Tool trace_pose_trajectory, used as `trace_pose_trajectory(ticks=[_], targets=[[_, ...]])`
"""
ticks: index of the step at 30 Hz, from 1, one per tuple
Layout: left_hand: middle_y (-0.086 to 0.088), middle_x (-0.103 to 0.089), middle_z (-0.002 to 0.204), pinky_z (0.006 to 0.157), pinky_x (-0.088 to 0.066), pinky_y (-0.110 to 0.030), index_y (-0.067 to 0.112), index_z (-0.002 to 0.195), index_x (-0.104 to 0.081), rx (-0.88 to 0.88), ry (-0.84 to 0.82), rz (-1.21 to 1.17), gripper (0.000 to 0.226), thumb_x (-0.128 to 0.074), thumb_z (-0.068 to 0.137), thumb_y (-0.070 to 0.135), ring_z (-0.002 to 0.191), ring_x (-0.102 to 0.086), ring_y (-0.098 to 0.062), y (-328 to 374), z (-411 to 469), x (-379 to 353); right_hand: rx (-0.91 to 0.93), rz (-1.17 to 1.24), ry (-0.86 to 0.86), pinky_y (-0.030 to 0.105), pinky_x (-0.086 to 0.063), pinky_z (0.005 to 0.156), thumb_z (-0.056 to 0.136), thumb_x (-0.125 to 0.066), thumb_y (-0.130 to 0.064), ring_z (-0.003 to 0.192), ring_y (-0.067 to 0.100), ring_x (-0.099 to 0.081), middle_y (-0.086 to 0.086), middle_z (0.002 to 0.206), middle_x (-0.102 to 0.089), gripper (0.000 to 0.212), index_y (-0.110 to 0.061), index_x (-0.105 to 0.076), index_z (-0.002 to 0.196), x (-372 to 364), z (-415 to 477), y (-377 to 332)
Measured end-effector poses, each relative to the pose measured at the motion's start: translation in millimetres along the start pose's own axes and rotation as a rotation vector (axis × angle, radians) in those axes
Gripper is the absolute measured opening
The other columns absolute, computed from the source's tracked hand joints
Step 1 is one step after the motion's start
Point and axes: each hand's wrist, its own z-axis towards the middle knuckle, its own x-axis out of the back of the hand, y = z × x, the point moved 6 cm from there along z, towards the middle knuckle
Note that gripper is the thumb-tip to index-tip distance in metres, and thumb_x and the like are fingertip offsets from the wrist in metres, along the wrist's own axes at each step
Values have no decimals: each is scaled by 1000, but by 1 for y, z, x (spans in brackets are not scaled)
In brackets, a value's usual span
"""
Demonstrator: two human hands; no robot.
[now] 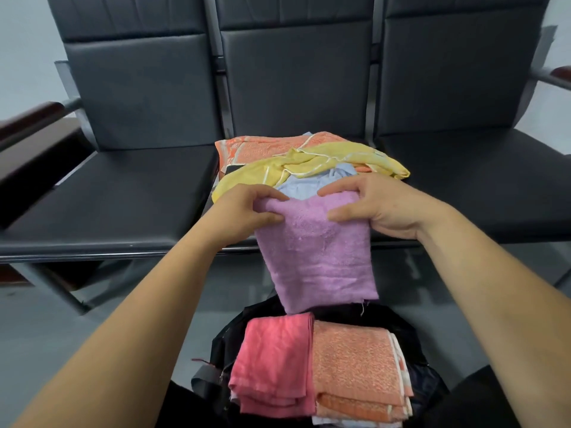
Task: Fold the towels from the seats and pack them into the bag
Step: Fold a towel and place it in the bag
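A folded purple towel [318, 254] hangs in front of the middle seat, above the bag. My left hand [247, 208] pinches its upper left corner and my right hand [370, 205] grips its upper right corner. Behind it, on the middle seat, lie a yellow towel [309, 166], a light blue towel [312, 182] and an orange patterned towel [262, 146], all loose and overlapping. The black bag [225, 344] stands open on the floor below. It holds a folded pink towel [275, 362] on the left and a folded orange towel [355, 366] on the right.
Three dark padded seats [123, 196] on a metal frame stand in a row, with wooden armrests [27, 118] at either end. The grey floor runs beneath them. My dark-clothed legs flank the bag at the bottom edge.
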Motion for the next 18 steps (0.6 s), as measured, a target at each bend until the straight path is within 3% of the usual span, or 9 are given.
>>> trace_pose_trajectory(ticks=[2, 4, 8, 11, 13, 16, 18], targets=[[18, -65, 91, 66, -39, -2, 27, 100, -71, 4, 21, 5, 14, -71, 93, 16, 80, -55, 11, 0, 0, -1, 33, -320, 56, 21, -50, 96, 74, -89, -11, 113, 8, -65, -5, 118, -72, 45, -18, -76, 116, 2, -1, -2], [12, -65, 96, 72, -44, -11, 27, 102, -68, 30, 13, -28, 8, -64, 98, 21, 86, -56, 1, -3, 0, -4, 82, -419, 163, 14, -46, 87, 78, -87, -15, 104, 1, -64, -10, 106, -73, 28, -22, -79, 104, 4, 0, -5], [1, -66, 88, 78, -56, -39, 28, 98, -68, 127, 1, -269, 4, -70, 95, 30, 80, -60, -16, -9, -1, -5, 73, -1, 173, 41, -56, 92, 88, -77, -11, 99, 21, -71, 9, 106, -75, 13, -17, -77, 99, 8, 4, 7], [-3, -65, 85, 61, -56, -33, 24, 98, -70, 244, 109, -550, 9, -76, 90, 26, 70, -58, -16, -13, -1, -3, -2, 204, 197, 48, -56, 92, 91, -74, -10, 103, 27, -71, 12, 112, -73, 17, -18, -72, 105, 12, 7, 16], [3, -65, 85, 56, -45, -26, 25, 91, -71, 281, 179, -696, 8, -78, 87, 29, 67, -55, -12, -14, -1, -2, -82, 378, 233, 44, -59, 86, 88, -75, -8, 99, 24, -72, 13, 115, -73, 26, -17, -69, 112, 12, 9, 23], [2, -72, 104, 75, -55, -35, 28, 102, -74, 269, 95, -811, 32, -85, 72, 29, 89, -68, -17, -14, 0, -4, -194, 589, 183, 40, -58, 93, 88, -74, -11, 105, 22, -73, 13, 124, -72, 36, -11, -67, 124, 2, 9, 26], [3, -68, 121, 90, -57, -38, 31, 117, -71, 209, 73, -532, 47, -88, 75, 21, 107, -67, -17, -14, 0, 0, -181, 685, 90, 42, -53, 103, 91, -70, -11, 117, 24, -68, 12, 127, -71, 36, -10, -66, 127, -3, 6, 20]])
